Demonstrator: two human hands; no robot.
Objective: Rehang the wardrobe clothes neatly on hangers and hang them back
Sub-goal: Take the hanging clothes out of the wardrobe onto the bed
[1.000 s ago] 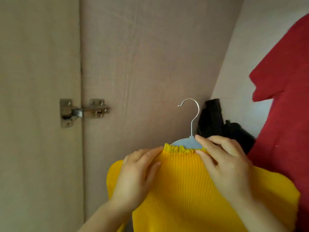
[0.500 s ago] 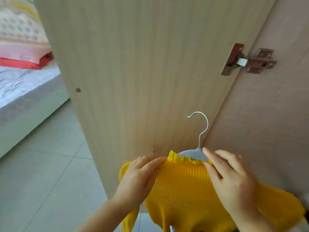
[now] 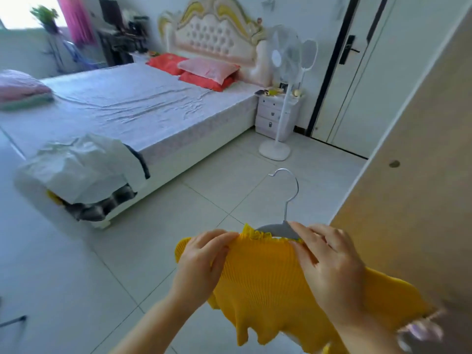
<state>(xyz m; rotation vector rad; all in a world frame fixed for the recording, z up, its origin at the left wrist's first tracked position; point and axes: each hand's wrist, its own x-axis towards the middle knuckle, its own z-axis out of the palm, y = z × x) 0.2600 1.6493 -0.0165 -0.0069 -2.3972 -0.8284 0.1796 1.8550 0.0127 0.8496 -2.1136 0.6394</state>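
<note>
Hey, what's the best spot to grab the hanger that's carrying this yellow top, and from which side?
Pinch the bare wire stem of the hanger, just above its grey shoulders, coming from the right. It is the only part clear of the yellow top, and the wire opens leftward at the top, so a grip from that side should leave the opening free.

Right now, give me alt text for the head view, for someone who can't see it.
A person's left grip and right grip hold a yellow ribbed top by its shoulders on a grey hanger. Behind stands a bed with piled clothes.
</note>
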